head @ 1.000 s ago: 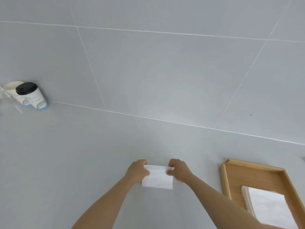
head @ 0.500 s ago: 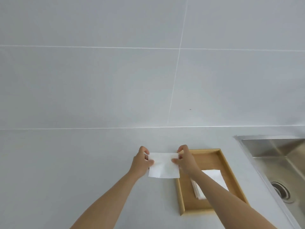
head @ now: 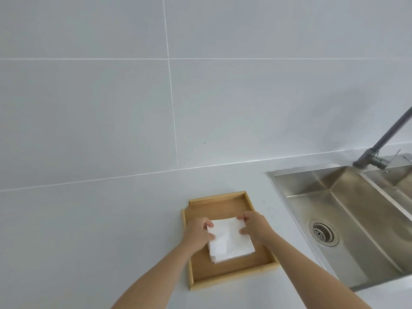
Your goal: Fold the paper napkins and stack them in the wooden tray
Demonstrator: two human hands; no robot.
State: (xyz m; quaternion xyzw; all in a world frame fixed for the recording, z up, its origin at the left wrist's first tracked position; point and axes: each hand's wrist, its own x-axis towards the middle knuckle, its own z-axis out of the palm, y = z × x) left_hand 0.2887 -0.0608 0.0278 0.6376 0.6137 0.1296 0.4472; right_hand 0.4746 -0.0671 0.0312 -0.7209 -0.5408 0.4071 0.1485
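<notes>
**Napkin held over the stack in the tray**

The left part of the counter (head: 78,237) is bare, a wide stretch of grey running from the left edge to the tray (head: 223,273), with the tiled wall (head: 111,108) closing its far edge.

The tray sits on the counter toward the right, between that open stretch and the sink (head: 347,219), its long sides running slightly askew to the counter's back edge. A strip of bare counter lies between the tray's right rim and the sink's left rim. The far half of the tray floor is uncovered; the stack (head: 231,255) of folded white napkins lies in the near half, nearer the right rim, with bare wood along the near rim.

The left hand (head: 198,233) pinches the left edge of a folded napkin (head: 225,233) between thumb and fingers; its wrist crosses the tray's left rim. The right hand (head: 254,226) pinches the right edge the same way. The napkin lies spread between them, right over the stack; whether it already rests on it, I cannot tell.

The sink fills the counter's right end, drain (head: 323,233) in its floor and tap (head: 379,143) at its far edge
</notes>
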